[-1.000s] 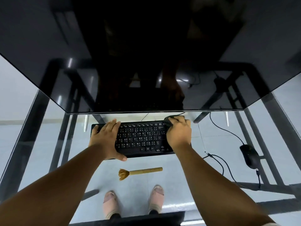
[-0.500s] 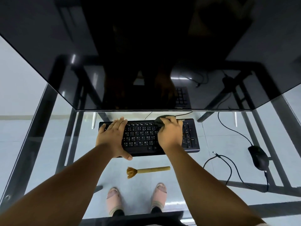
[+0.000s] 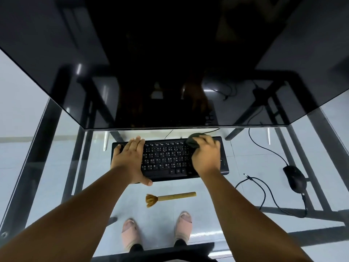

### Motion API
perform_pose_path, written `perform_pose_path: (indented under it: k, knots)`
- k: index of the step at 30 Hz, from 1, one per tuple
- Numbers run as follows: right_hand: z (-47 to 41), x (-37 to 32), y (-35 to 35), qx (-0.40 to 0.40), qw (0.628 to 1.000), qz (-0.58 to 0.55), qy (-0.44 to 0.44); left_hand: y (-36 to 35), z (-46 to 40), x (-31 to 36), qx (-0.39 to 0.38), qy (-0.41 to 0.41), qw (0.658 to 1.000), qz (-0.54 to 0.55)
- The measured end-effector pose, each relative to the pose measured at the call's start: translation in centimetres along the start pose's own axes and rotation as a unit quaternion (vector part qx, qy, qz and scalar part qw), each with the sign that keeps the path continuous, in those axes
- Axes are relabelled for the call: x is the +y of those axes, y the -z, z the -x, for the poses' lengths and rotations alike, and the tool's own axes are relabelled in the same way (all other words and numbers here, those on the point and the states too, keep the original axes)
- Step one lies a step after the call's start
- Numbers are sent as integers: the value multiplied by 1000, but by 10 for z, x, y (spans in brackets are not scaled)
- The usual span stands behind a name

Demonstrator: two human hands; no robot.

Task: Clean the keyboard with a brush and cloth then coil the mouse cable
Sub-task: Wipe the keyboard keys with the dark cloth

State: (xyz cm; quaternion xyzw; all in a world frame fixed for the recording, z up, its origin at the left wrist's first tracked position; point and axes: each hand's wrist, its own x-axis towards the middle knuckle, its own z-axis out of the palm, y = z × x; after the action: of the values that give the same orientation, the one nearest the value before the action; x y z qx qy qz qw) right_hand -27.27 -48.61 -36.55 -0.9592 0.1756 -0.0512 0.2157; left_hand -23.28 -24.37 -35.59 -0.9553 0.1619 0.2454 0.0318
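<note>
A black keyboard (image 3: 166, 159) lies on a glass desk under the monitor's lower edge. My left hand (image 3: 130, 157) lies flat on the keyboard's left end, fingers together, holding it down. My right hand (image 3: 205, 156) presses a dark cloth (image 3: 192, 141) onto the keys at the upper right of the keyboard. A wooden brush (image 3: 170, 198) with tan bristles lies on the glass in front of the keyboard, bristles to the left. The black mouse (image 3: 294, 178) rests at the right, its cable (image 3: 264, 191) trailing loose in loops.
A large dark monitor (image 3: 170, 63) fills the upper view and overhangs the keyboard. The glass desk (image 3: 56, 167) shows black frame bars and the tiled floor below. My feet in pink slippers (image 3: 130, 235) show through the glass.
My right hand with the cloth slid left over the keys, then back right to the keyboard's upper right. The left hand stayed on the left end.
</note>
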Motion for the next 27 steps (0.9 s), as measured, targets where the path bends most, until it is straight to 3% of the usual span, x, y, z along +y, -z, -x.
perform_pose_path:
  k: [5,10,13,20,23,25,27]
  knots:
    - [8,41,22,49,997,-3,-63,14,-6,27,-27,29,999,-9]
    - [37,65,33,39,997,8,-67,17,-18,74,-15,-44,999,-14]
    - [52,77,36,29,998,7,-49,17,-24,93,-18,-37,999,-21]
    - [28,80,40,10,993,-95,-65,23,-29,95,-27,-26,999,-24]
    - [7,83,53,71,971,-187,-132,24,-29,95,-28,-19,999,-20]
    - [-5,87,65,135,965,-173,-143,24,-28,95,-25,-16,999,-20]
    - [-13,88,71,146,975,-120,-120,24,-28,94,-24,-15,999,-18]
